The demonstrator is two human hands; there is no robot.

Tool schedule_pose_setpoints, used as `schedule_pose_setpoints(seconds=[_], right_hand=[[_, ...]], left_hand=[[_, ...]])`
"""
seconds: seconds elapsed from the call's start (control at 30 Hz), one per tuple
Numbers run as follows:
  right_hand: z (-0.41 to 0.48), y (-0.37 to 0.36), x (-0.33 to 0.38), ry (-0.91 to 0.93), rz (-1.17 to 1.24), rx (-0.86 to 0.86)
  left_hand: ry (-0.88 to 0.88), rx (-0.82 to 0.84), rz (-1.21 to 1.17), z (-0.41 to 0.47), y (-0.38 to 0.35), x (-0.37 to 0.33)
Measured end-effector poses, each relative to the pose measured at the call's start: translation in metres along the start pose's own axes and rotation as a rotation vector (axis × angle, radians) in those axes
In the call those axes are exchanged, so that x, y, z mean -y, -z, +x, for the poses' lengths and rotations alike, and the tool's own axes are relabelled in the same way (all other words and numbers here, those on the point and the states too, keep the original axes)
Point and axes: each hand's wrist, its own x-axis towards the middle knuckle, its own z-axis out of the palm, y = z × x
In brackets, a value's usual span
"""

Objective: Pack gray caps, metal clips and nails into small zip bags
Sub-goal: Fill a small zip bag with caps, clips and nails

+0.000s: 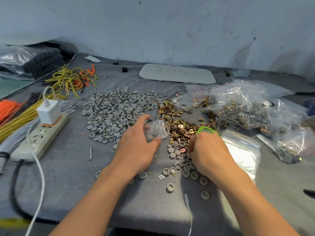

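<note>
Hundreds of gray caps (115, 109) are heaped mid-frame, with metal clips (180, 124) just right of them and nails (68, 105) off at centre-left, all in easy reach. Now the left hand (136, 143) grips a small zip bag (158, 129) between thumb and curved fingers, right where caps meet clips, likely for quick loading. Over a little cluster of caps the right hand (209, 155) is curled knuckles-up; whether it has pinched anything, can't tell. Beside it lie empty bags (242, 150), with filled bags (247, 113) piled at right.
</note>
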Motion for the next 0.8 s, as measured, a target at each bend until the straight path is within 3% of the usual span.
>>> schedule_pose_setpoints(seconds=[0.1, 0.2, 0.37, 0.43, 0.63, 0.8], right_hand=[[0.0, -0.003, -0.006, -0.023, 0.075, -0.076], [-0.002, -0.003, -0.008, -0.048, 0.453, -0.14], [-0.007, 0.005, 0.013, -0.085, 1.415, 0.152], [-0.007, 0.008, 0.018, -0.113, 1.647, 0.238], [-0.005, 0.008, 0.021, -0.104, 1.822, 0.319], [-0.006, 0.007, 0.016, 0.044, 1.745, 0.315]], left_hand=[[-0.008, 0.026, 0.006, -0.001, 0.0, -0.002], [-0.005, 0.033, -0.001, -0.002, 0.001, -0.005], [-0.014, 0.059, 0.019, -0.004, 0.004, -0.011], [-0.038, 0.074, 0.037, -0.005, 0.005, -0.012], [-0.316, -0.056, -0.231, -0.016, 0.016, -0.031], [-0.309, -0.073, -0.391, -0.016, 0.017, -0.038]])
